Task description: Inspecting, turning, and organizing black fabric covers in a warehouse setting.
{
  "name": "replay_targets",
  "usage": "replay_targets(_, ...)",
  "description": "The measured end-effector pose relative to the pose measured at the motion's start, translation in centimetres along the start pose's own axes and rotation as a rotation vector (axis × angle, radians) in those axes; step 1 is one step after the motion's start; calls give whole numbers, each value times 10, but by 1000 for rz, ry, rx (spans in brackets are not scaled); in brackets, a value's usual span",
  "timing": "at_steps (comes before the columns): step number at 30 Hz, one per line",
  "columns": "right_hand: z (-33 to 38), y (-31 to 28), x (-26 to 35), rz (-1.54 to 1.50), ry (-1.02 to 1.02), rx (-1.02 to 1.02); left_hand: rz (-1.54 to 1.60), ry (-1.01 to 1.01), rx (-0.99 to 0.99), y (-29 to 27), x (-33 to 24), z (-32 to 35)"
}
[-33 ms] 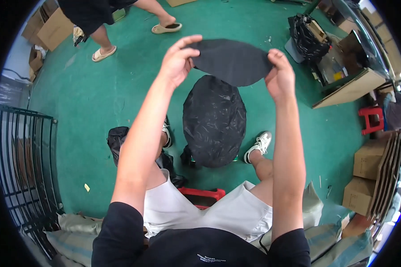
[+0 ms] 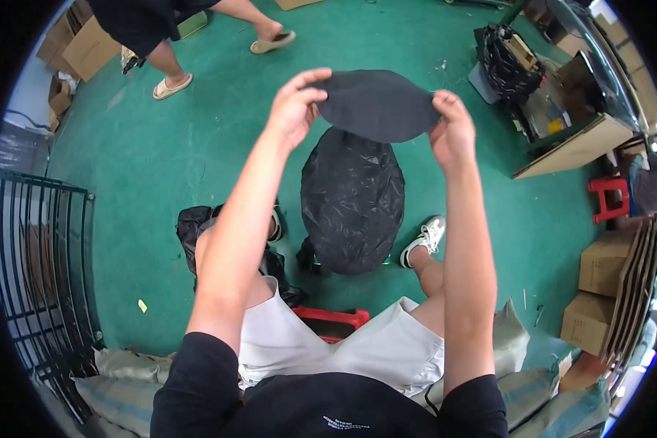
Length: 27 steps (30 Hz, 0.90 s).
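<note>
A flat black sheet [image 2: 376, 106], pointed at both ends like a leaf, is stretched out in front of me. My left hand [image 2: 296, 109] pinches its left end between thumb and fingers. At the other end, my right hand [image 2: 451, 128] grips the tip with closed fingers. Below the sheet, between my feet, stands a rounded bulk covered in wrinkled black plastic [image 2: 352, 204]. The sheet overlaps the far edge of this bulk in the view; I cannot tell whether they touch.
A red stool [image 2: 332, 317] shows between my thighs. Black bags [image 2: 192, 230] lie by my left foot. A metal rack [image 2: 44, 255] stands left, cardboard boxes [image 2: 602, 266] and another red stool [image 2: 609, 198] right. Far left, another person's legs [image 2: 169, 62] stand on the green floor.
Both hands have shifted slightly, the right one a little inward and toward me. The black sheet has come a bit nearer and tilted.
</note>
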State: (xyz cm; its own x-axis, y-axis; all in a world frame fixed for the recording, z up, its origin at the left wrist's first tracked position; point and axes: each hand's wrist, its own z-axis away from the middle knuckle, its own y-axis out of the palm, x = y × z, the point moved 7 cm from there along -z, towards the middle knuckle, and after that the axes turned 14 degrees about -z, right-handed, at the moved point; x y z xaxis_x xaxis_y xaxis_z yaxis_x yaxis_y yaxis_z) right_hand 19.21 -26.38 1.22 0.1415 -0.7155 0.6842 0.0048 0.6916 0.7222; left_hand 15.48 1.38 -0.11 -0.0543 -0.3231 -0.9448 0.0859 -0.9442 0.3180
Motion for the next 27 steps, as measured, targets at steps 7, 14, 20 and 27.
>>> replay_targets(7, 64, -170, -160, 186, 316, -433, -6, -387, -359, -64, 212, 70)
replay_targets(14, 148, -207, -176, 411, 329, -612, -165, -424, -483, -64, 251, 149)
replay_targets(20, 196, -240, -192, 713, 271, -629, -513, -502, -581, -62, 263, 215)
replay_targets(27, 196, -215, -182, 1261, 302, -515, -985, -314, -593, -53, 225, 226)
